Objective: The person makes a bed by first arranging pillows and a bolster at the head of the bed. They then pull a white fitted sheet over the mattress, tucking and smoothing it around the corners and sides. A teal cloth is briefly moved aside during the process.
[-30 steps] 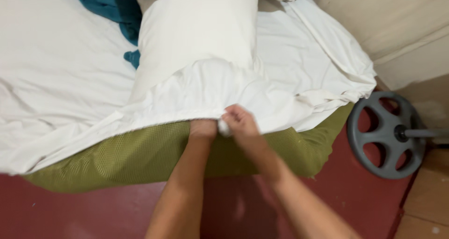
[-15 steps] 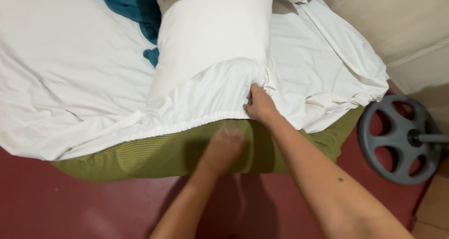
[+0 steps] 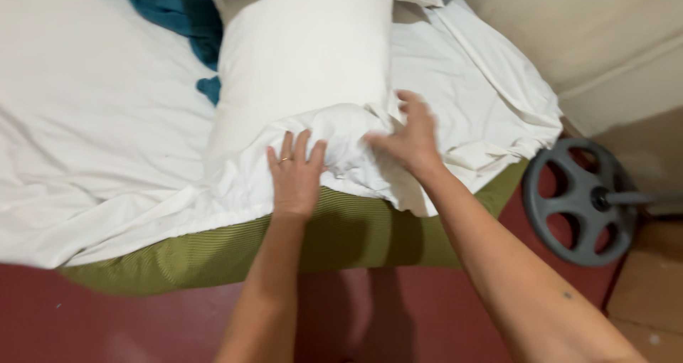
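1. The left hand lies flat, fingers spread, pressing the bunched edge of the white cotton sheet.
2. The right hand, blurred, fingers open, touches the same bunched cloth just beside the plump white pillow.
3. The sheet lies loose over the olive-green ribbed mattress, its edge riding up.
4. A grey spoked weight plate rests on the dark red floor.
5. The step appears to be smoothing; gripping the hem likely comes next.

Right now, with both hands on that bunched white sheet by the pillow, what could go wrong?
1. The white sheet is bunched under the left hand and right hand; pushing may crease it further.
2. The pillow lies against the bunch and could shift.
3. A grey weight plate stands near the mattress corner, a possible trip hazard.
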